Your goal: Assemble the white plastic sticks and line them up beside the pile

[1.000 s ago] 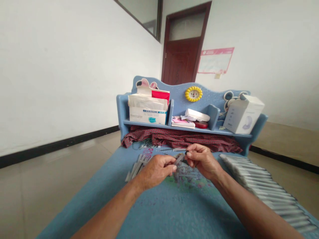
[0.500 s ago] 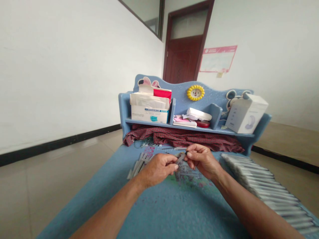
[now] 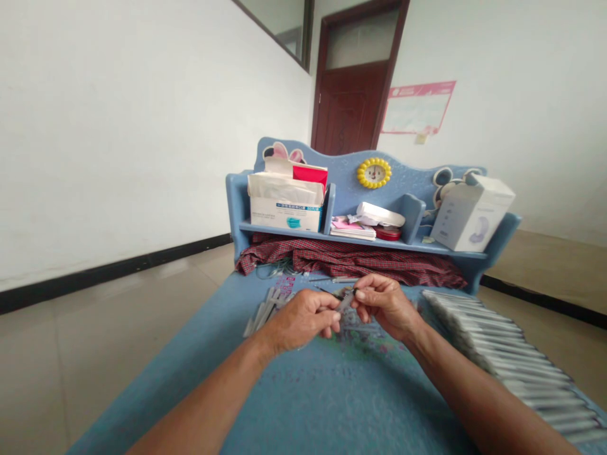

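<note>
Both of my hands meet over the middle of a blue desk. My left hand is closed, pinching one end of a small grey stick-like piece. My right hand is closed on its other end, thumb and fingers pressed together. A loose bunch of similar grey sticks lies on the desk just left of my left hand. A long row of grey sticks lies side by side along the desk's right edge.
A blue shelf stands at the desk's back, with a red checked cloth under it. On it sit a mask box, papers, a white carton and a yellow clock. Tiled floor lies either side; a brown door stands behind.
My hands stay together on the small grey piece, with only slight finger movement. The view has tilted a little, so the desk and shelf sit slightly differently in frame.
</note>
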A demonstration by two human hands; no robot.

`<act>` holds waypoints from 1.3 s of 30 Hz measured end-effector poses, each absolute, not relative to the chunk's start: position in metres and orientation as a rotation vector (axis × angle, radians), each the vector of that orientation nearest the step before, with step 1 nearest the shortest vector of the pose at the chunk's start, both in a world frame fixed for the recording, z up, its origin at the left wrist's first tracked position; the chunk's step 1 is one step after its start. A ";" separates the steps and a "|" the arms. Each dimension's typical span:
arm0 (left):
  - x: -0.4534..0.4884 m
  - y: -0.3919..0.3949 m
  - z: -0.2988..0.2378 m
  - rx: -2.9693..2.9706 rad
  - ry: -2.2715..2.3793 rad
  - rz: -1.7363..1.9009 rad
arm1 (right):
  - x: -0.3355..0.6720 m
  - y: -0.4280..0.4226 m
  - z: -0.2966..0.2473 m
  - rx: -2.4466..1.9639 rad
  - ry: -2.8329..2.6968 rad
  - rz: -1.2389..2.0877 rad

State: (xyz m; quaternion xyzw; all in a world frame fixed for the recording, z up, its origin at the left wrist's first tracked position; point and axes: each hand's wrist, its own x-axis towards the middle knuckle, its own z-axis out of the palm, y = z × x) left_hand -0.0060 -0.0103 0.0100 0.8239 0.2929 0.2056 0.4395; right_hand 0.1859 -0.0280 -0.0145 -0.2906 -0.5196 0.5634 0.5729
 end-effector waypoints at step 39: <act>-0.006 -0.009 0.006 2.338 0.887 0.351 | 0.203 -0.034 -0.012 -1.143 -1.831 1.058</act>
